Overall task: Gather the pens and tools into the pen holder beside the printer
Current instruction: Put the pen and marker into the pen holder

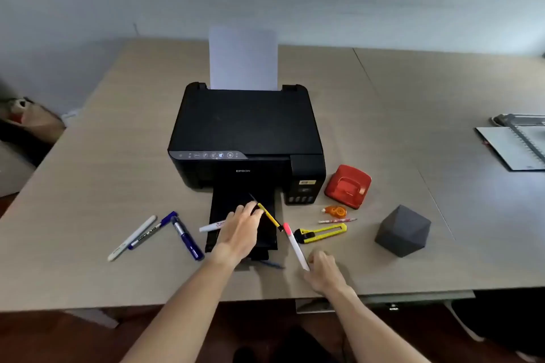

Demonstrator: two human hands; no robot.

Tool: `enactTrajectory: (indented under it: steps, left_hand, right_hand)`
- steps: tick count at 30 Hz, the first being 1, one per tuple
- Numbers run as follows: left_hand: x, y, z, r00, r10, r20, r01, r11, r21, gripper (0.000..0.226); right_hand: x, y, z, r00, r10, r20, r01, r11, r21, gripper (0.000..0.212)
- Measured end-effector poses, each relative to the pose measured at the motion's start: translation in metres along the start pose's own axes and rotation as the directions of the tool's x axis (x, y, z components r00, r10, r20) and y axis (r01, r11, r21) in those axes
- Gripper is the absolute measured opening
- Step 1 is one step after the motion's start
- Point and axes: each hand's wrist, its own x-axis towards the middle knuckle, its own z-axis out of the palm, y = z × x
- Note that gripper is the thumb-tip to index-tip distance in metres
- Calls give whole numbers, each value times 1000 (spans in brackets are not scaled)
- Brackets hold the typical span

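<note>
holder: dark grey faceted pen holder (402,231) on the table right of the black inkjet printer (247,138); nothing visibly in it (opening not in view)
left hand: left hand (239,233) over the printer's black output tray (224,215), fingers closed on a yellow-and-black pen (269,216)
right hand: right hand (324,270) at the near table edge, pinching the lower end of a white pen with pink cap (293,243)
still loose, left: white marker (132,237), grey-barrelled marker (147,234), blue marker (187,237), white pen (211,227) part hidden under the left hand
still loose, right: yellow utility knife (323,233), thin pink-patterned pen (337,220), orange correction-tape roller (334,211)
progress: early; two pens in hand, none judged delivered, seven items left
not in scope, probably: red hole punch (348,186)
</note>
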Motion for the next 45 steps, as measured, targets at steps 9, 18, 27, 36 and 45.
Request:
enactTrajectory:
  steps: [9, 18, 27, 36, 45]
  left_hand:
    - [23, -2, 20, 995, 99, -15, -95, 980, 172, 63]
    - [33, -1, 7, 987, 155, 31, -158, 968, 193, 25]
    - [46, 22, -2, 968, 246, -49, -243, 968, 64, 29]
    - [80, 126, -30, 903, 350, -251, -428, 787, -444, 47]
    - [121, 237, -56, 929, 303, -214, -366, 656, -661, 67]
  right_hand:
    - [6, 8, 7, 998, -29, -56, 26, 999, -47, 14]
    - [0, 57, -34, 900, -237, -367, 236, 970, -48, 11]
    - [-10, 122, -164, 650, -176, -739, 185, 980, -71, 13]
    - [-8, 122, -185, 679, -56, -732, 45, 998, -35, 26]
    - [1, 136, -191, 851, 13, -525, -40, 998, -39, 15]
